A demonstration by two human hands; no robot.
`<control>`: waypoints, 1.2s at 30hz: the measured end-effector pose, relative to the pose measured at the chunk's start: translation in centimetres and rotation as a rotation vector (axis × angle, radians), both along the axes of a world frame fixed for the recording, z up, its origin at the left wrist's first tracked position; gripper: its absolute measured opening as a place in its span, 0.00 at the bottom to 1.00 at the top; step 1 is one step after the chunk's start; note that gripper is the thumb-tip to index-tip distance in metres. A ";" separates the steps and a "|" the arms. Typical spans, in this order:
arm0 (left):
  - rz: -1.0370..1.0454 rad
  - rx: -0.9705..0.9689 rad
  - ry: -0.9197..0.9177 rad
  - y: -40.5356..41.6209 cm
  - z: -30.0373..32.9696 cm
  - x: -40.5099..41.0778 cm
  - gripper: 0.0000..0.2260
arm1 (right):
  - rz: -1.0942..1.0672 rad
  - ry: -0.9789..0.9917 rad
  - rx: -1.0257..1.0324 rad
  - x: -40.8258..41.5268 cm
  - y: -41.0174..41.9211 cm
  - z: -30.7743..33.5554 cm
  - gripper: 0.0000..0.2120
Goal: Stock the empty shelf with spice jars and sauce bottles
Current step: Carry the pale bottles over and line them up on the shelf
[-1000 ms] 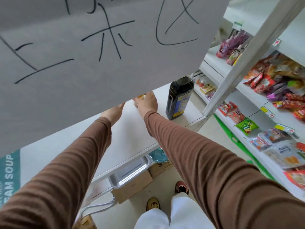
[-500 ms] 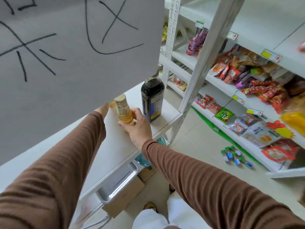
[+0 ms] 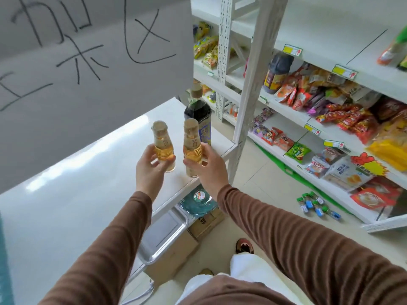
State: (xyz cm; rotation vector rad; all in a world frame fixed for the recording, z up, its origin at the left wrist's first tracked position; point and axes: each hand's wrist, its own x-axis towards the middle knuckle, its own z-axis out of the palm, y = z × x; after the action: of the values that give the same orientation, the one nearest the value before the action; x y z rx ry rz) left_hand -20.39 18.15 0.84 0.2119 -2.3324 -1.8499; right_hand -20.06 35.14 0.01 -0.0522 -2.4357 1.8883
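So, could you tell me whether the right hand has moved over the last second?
Yes. The right hand drew back toward the shelf edge, away from the dark bottle.

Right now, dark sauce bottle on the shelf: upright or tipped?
Upright. The dark sauce bottle stands on the white shelf, cap up, behind both held bottles.

A shop: white shelving [image 3: 248, 89] stocked with snack packets [image 3: 343, 119] (yellow price tags [image 3: 291, 50] along edges).

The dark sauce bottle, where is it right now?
In the head view the dark sauce bottle stands upright near the right end of the white shelf, just behind the small golden bottle held in the right hand.
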 end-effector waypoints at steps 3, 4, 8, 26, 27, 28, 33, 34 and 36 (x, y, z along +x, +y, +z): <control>-0.054 0.009 0.026 2.7 1.0 1.7 0.14 | -0.037 0.021 -0.008 0.9 2.6 0.9 0.16; -0.076 0.016 0.034 3.8 1.4 2.0 0.14 | -0.060 0.033 -0.018 1.2 3.6 1.2 0.16; -0.182 0.067 0.054 9.1 3.1 2.4 0.15 | -0.172 0.064 -0.059 2.1 8.8 2.3 0.17; -0.554 0.121 0.079 48.7 6.9 -1.9 0.15 | -0.587 0.088 0.004 4.0 48.7 6.8 0.30; -0.575 0.126 0.074 50.9 7.0 -2.3 0.15 | -0.605 0.085 0.012 3.9 50.9 7.1 0.30; -0.595 0.128 0.066 52.9 7.2 -2.8 0.15 | -0.620 0.083 0.026 3.7 52.8 7.3 0.28; -0.680 0.119 0.062 61.7 8.1 -5.7 0.15 | -0.699 0.110 0.042 1.5 61.0 8.5 0.18; -0.700 0.128 0.061 63.2 8.3 -6.5 0.14 | -0.716 0.119 0.042 0.8 62.4 8.6 0.16; -0.743 0.142 0.065 65.9 8.7 -8.1 0.13 | -0.753 0.130 0.053 -0.7 65.0 8.8 0.15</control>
State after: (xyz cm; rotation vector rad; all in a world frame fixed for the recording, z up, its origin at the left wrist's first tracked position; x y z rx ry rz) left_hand -28.46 84.05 9.52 -0.7940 -2.4181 -2.2617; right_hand -20.72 100.14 8.83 -0.7060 -1.9620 1.4251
